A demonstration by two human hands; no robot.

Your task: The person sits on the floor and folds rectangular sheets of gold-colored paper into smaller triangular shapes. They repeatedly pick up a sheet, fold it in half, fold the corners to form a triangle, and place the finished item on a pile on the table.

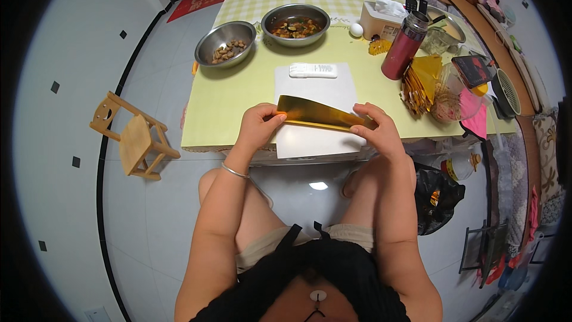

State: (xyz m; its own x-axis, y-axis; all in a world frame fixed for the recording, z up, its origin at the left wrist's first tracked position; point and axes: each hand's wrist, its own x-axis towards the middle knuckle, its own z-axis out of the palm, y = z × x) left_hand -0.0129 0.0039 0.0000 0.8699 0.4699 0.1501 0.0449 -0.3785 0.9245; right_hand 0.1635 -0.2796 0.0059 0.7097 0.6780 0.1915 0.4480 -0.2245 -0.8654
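Observation:
A sheet of shiny gold foil paper (319,112), folded lengthwise into a long strip, is held up between both hands over the table's near edge. My left hand (258,126) pinches its left end between thumb and fingers. At the other end, my right hand (381,132) grips it, thumb in front and fingers behind. Beneath the foil lies a white sheet (313,145), partly hidden by it and hanging slightly past the table edge. A white remote control (313,70) rests on the sheet's far part. To the right stands a fanned bundle of folded gold paper (424,80).
On the table (232,98) stand a bowl of peanuts (205,39), a bowl of food in liquid (268,27), a red thermos (402,50), a tissue box (376,19) and a clear container (448,107). A wooden chair (137,140) is left; a black bag (438,197) sits right.

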